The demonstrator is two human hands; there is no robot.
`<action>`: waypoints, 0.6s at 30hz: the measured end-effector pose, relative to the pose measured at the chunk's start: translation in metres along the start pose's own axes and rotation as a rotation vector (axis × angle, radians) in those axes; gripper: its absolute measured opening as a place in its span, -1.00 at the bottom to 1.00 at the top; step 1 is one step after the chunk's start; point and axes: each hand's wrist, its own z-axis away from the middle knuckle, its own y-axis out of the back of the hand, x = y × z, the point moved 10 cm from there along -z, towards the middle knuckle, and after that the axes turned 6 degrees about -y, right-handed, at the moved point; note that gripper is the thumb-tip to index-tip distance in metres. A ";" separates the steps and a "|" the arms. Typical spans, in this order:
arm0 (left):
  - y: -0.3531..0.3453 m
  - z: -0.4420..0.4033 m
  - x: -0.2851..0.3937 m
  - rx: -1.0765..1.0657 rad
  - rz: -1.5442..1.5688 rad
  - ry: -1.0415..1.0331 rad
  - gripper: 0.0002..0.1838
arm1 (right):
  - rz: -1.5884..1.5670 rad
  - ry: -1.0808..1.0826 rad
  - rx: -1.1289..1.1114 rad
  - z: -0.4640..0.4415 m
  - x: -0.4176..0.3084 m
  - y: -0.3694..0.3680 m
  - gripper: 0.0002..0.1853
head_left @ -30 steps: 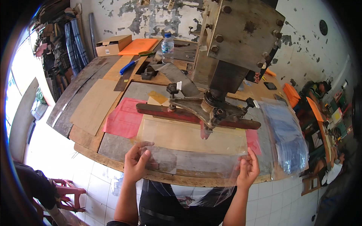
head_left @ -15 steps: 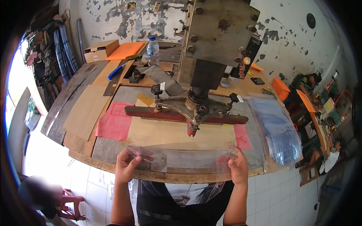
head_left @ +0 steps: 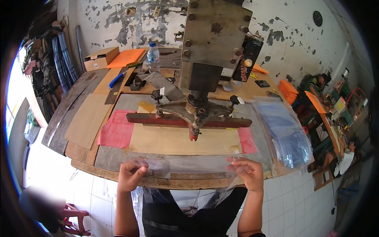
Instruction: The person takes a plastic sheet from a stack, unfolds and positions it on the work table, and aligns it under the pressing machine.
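A clear plastic sheet (head_left: 189, 164) stretches between my two hands above the front edge of the workbench, its lower part hanging toward my lap. My left hand (head_left: 132, 173) pinches its left end between thumb and fingers. At the other end, my right hand (head_left: 248, 172) has its fingers closed on the sheet. Just beyond stands a press machine (head_left: 215, 39) with a long red bar (head_left: 177, 119) at its lower end. Under the bar lies a cream-coloured sheet (head_left: 185, 142), with pink material (head_left: 116, 128) showing at both sides.
A stack of clear plastic sheets (head_left: 283, 132) lies at the bench's right. Brown boards (head_left: 86, 118), a blue-handled cutter (head_left: 117, 78), a water bottle (head_left: 153, 57) and a cardboard box (head_left: 101, 58) are left and behind. Other people (head_left: 319, 85) sit at the far right; a red stool (head_left: 75, 221) stands lower left.
My right hand has turned inward, its fingers now reaching across the sheet's end. The left hand stays on its end. The view has shifted slightly.
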 end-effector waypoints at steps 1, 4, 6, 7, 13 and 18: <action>0.000 0.001 0.000 -0.003 0.000 -0.001 -0.62 | 0.000 0.001 0.003 0.001 -0.001 0.000 -0.80; -0.009 0.000 -0.001 0.012 0.202 0.137 -0.71 | 0.046 0.066 0.004 0.002 -0.016 -0.001 -0.82; -0.028 -0.016 0.037 -0.125 0.267 -0.109 -0.69 | 0.233 -0.018 0.040 0.001 -0.017 0.000 -0.82; -0.028 -0.012 0.036 -0.128 0.268 -0.110 -0.69 | 0.233 -0.017 0.043 -0.001 -0.017 0.000 -0.82; -0.036 -0.001 0.029 -0.070 0.246 0.088 -0.68 | 0.211 0.011 0.090 -0.007 -0.023 0.004 -0.83; -0.042 0.008 0.024 -0.138 0.243 0.224 -0.74 | 0.178 0.069 0.307 -0.002 -0.027 0.018 -0.80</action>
